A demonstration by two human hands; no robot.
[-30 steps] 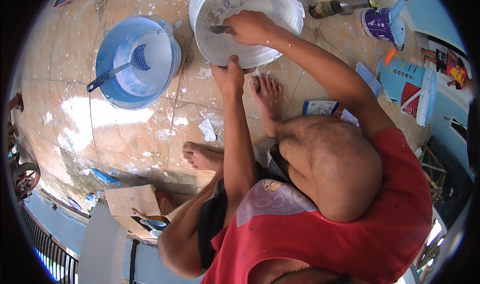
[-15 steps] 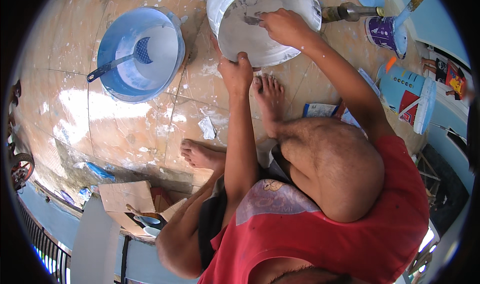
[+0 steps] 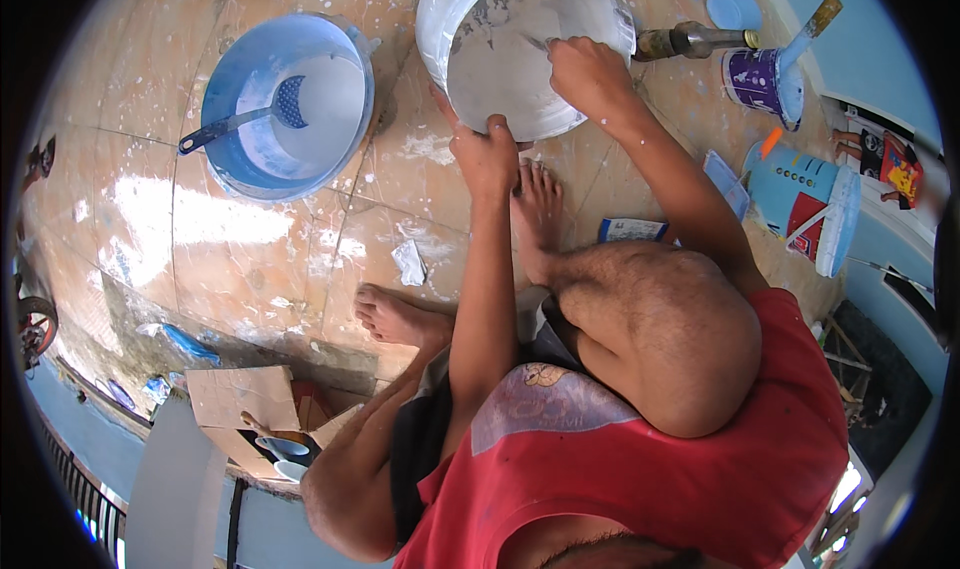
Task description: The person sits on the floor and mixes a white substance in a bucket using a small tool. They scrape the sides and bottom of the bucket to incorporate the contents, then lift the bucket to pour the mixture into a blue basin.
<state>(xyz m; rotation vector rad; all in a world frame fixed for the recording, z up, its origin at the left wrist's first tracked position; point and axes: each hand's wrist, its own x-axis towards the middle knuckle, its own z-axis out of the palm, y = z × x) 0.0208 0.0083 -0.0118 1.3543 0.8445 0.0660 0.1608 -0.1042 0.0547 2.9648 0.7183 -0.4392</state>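
Note:
A white bucket (image 3: 490, 79), coated inside with pale and grey residue, is tipped toward me at top centre. My left hand (image 3: 483, 154) grips its near lower edge, thumb up and fingers round the side. My right hand (image 3: 585, 74) is closed on a small metal scraper (image 3: 535, 41) inside the bucket, its blade against the inner surface and partly hidden. Left of this stands a blue basin (image 3: 330, 104) with whitish content and a dotted slotted ladle (image 3: 289, 103) lying in it.
A bottle (image 3: 690, 41), a purple paint pot with a brush (image 3: 750, 74) and a light-blue pail (image 3: 805, 199) are to the right. Papers (image 3: 632, 230) lie on the paint-spattered tiles (image 3: 130, 159). A cardboard box (image 3: 240, 399) is at lower left; my bare feet are below the bucket.
Compared with earlier, the bucket and my left hand are further right. My right hand with the scraper has shifted right inside the bucket and slightly down since the middle frame.

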